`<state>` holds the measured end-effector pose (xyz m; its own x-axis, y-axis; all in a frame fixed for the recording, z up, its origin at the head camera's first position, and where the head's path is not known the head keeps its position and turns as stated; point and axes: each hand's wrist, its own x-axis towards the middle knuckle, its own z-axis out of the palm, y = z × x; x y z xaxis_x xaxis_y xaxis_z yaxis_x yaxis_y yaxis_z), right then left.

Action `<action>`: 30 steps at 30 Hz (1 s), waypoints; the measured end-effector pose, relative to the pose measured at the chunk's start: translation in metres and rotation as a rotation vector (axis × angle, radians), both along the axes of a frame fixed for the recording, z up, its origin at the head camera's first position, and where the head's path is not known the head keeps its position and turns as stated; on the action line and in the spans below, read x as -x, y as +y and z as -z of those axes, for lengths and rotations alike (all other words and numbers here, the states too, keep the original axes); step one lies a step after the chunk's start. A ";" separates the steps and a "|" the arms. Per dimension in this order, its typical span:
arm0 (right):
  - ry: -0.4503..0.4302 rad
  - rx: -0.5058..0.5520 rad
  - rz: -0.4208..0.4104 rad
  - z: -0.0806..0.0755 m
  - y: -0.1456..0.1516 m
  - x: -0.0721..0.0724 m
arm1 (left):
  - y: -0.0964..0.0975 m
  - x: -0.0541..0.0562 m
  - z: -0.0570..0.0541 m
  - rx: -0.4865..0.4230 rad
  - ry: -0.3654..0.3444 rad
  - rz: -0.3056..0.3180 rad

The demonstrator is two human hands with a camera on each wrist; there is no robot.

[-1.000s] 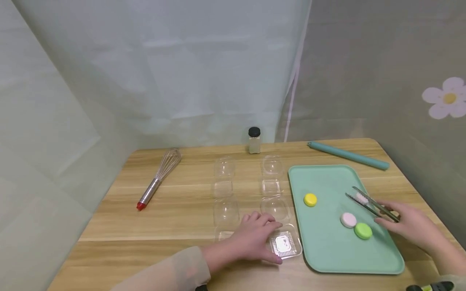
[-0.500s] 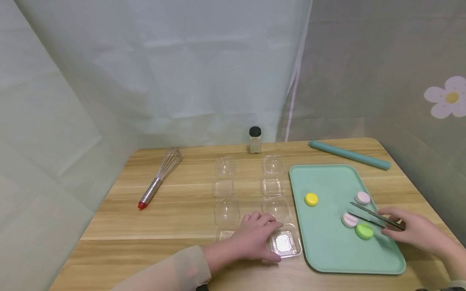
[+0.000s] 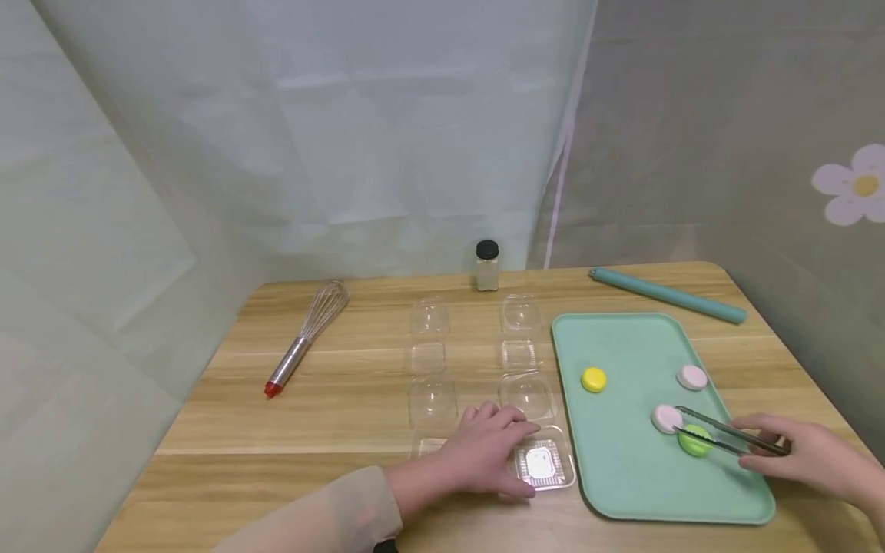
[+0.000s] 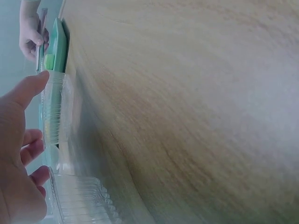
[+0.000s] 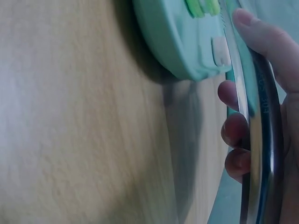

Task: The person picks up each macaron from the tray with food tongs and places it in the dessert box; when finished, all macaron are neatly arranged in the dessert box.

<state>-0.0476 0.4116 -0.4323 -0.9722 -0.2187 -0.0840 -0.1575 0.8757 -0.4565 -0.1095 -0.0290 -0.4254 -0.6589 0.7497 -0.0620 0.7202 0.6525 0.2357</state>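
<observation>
In the head view, my right hand (image 3: 805, 455) holds metal tongs (image 3: 750, 439) over the mint-green tray (image 3: 636, 488). Their parted serrated tips overlap a green macaron (image 3: 694, 441). A pink macaron (image 3: 667, 419) lies right beside it, another pink macaron (image 3: 692, 377) farther back, and a yellow macaron (image 3: 593, 379) toward the left. Curled fingers and thumb hold the tongs in the right wrist view. My left hand (image 3: 484, 453) spans the base of a clear plastic container (image 3: 542, 461) left of the tray, thumb at its near rim and fingers at its far rim.
More clear plastic containers (image 3: 432, 399) with raised lids stand in two columns left of the tray. Behind are a black-capped jar (image 3: 487, 266) and a teal rod (image 3: 669, 296). A whisk (image 3: 307, 338) lies on the left of the wooden table (image 3: 242, 438).
The tongs have let go of a pink macaron at the tray's right side and moved toward the front, over the green one. My left hand has stayed at the container.
</observation>
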 end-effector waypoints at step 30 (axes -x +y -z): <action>-0.052 -0.124 0.032 -0.001 0.005 -0.005 | 0.000 0.000 0.002 0.000 0.014 0.012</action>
<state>-0.0430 0.4170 -0.4308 -0.9721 -0.1724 -0.1587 -0.1076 0.9301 -0.3512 -0.1096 -0.0294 -0.4269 -0.6506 0.7576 -0.0530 0.7312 0.6437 0.2257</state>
